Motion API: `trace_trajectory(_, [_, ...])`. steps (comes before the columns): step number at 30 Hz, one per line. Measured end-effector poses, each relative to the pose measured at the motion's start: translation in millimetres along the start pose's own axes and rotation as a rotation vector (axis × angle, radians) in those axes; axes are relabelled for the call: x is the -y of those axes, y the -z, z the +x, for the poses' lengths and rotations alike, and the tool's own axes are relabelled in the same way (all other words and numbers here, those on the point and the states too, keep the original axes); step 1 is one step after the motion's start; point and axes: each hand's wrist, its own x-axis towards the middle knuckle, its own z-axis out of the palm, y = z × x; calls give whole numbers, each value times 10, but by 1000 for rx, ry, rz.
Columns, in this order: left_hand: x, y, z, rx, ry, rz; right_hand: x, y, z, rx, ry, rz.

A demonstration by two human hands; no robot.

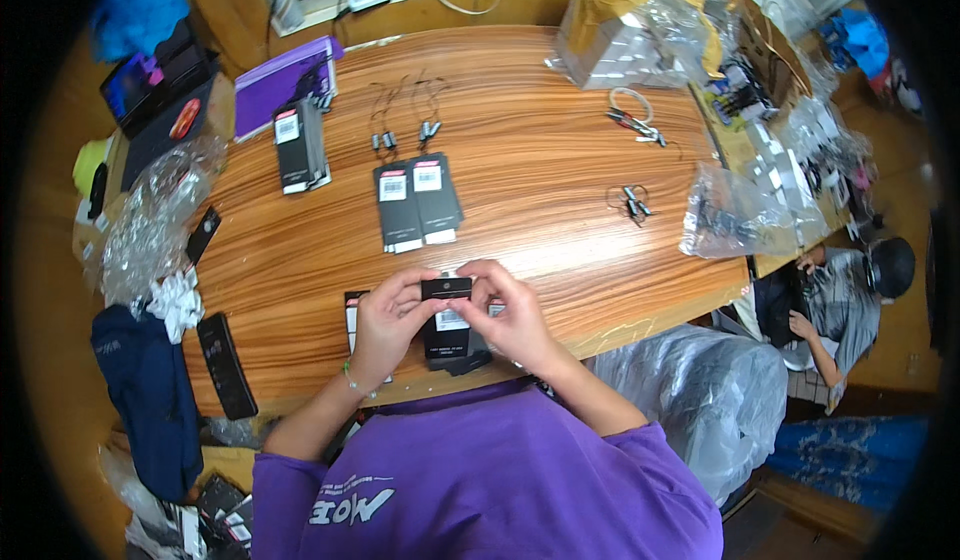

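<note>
Black tag point(446, 288) is pinched between drawn-together fingers of left hand point(392, 312) and right hand point(508, 315), above the counter point(545, 185). Beneath, loose tags point(446, 344) are partly hidden by the hands; beyond, tag stacks point(402, 218), then strings point(429, 132), are laid. The held tag's visible long axis is kept left to right.

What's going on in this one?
Someone in a purple shirt holds a small black piece with the left hand and right hand, at the near side of the wood-grain table. Dark cards lie beneath the hands. Farther back sit two adjoining card stacks, with corded pieces beyond them.
</note>
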Motion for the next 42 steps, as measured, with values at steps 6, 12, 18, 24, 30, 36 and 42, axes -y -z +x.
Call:
trace_trajectory(6, [17, 110, 40, -186, -110, 34, -355, 1026, 222, -358, -46, -119])
trace_trajectory(12, [-14, 240, 69, -312, -152, -20, -774, 2138, 490, -602, -118, -893])
trace_trajectory(18, [-103, 110, 35, -244, -105, -26, -847, 2133, 516, -584, -52, -788])
trace_trajectory(24, [-167, 38, -9, -42, -68, -13, 191, 1471, 385, -399, -10, -458])
trace_trajectory(30, [-357, -138, 74, 177, -210, 169, 665, 746, 372, 123, 302, -872])
trace_trajectory(36, [-280, -76, 104, 139, -481, 376, 663, 444, 357, 290, 272, -474])
trace_trajectory(42, [-319, 44, 36, 235, -254, 255, 549, 470, 379, 366, -29, 304])
